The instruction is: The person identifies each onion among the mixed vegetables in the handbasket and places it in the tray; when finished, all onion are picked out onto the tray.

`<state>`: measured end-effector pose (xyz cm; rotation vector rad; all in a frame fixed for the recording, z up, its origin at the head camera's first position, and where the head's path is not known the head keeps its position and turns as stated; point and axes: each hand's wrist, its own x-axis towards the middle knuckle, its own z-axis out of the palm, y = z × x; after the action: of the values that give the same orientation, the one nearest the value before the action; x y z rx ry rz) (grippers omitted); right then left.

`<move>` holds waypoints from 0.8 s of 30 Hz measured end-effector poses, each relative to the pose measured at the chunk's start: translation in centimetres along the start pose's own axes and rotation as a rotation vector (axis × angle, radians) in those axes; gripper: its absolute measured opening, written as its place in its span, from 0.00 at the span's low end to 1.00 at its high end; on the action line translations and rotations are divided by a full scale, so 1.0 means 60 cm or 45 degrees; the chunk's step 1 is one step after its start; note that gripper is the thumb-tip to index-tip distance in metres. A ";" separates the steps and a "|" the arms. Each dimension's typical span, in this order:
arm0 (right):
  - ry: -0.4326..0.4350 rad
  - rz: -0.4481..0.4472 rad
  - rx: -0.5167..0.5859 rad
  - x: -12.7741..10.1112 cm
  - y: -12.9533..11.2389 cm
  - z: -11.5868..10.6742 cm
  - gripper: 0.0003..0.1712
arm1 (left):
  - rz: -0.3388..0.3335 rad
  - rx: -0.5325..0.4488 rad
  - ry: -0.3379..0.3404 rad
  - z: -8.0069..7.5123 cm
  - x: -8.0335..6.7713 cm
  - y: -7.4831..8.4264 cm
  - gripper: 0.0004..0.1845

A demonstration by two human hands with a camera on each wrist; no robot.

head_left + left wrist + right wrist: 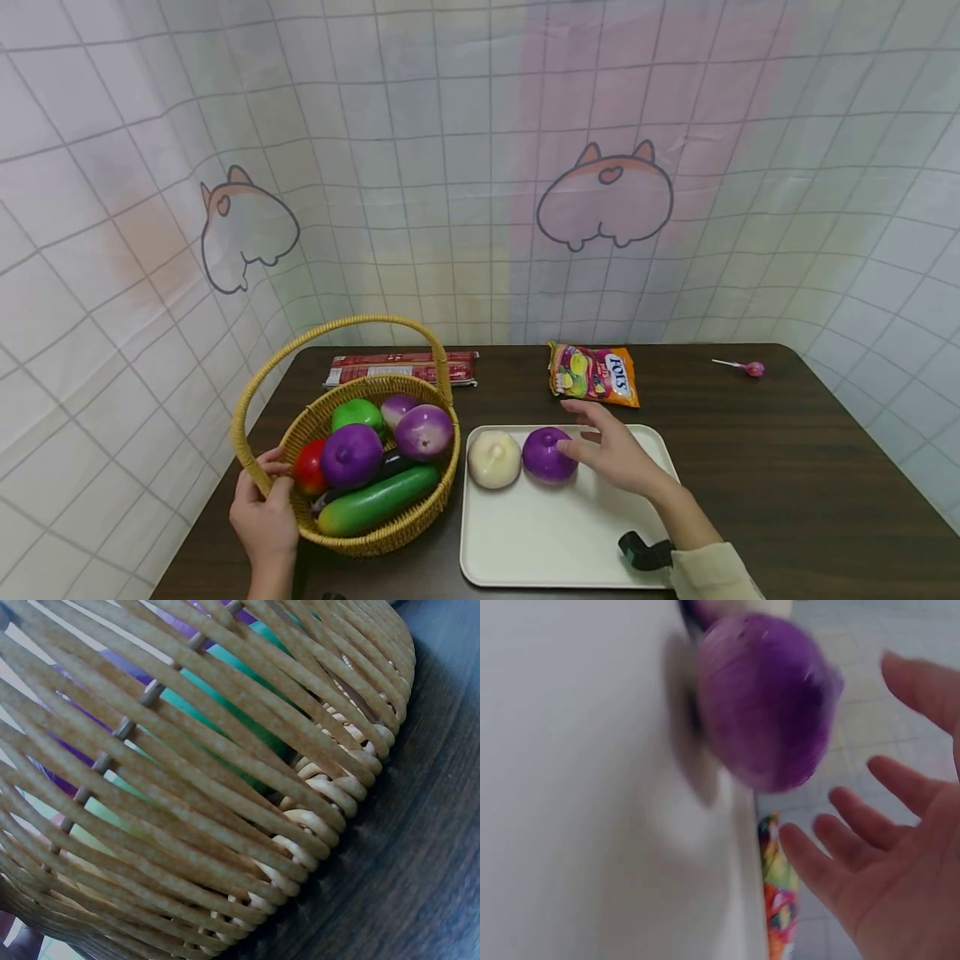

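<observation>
At the left, my left hand (pixel 264 517) grips the rim of a yellow wicker basket (pixel 397 533) beside the foot of its handle. Inside the basket lie a purple onion (pixel 351 456), a green pepper (pixel 357 414), a red tomato (pixel 310 467), a green cucumber (pixel 381 500), a dark eggplant (pixel 393 462) and round purple-and-white vegetables (pixel 424 432). My right hand (pixel 611 450) hovers over the white tray (pixel 555 542), fingers spread beside another purple onion (pixel 550 456). In the right wrist view, a gap separates the fingers from that onion (pixel 769 701). A white onion (pixel 494 459) sits left of it.
Behind the basket lies a long red packet (pixel 405 367). A colourful candy bag (pixel 592 375) is behind the tray, and a pink lollipop (pixel 752 368) lies at the back right. The dark wooden table (pixel 795 492) meets a grid-patterned curtain (pixel 465 167) at its back.
</observation>
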<state>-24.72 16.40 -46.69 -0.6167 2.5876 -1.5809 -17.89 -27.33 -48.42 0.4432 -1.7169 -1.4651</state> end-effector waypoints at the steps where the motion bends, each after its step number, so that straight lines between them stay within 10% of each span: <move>1: 0.031 -0.020 -0.007 0.001 -0.006 0.000 0.34 | 0.003 -0.003 0.001 0.000 0.000 0.000 0.09; 13: 0.095 -0.295 0.099 0.018 -0.093 0.057 0.25 | 0.014 -0.006 0.002 0.000 0.000 0.000 0.09; 24: -0.090 -0.275 0.069 0.071 -0.139 0.134 0.27 | -0.013 0.019 -0.004 -0.001 0.002 -0.004 0.09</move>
<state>-24.11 4.78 -42.63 -0.9569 2.4899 -1.6474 -17.99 -27.52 -48.57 0.4586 -1.7317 -1.4617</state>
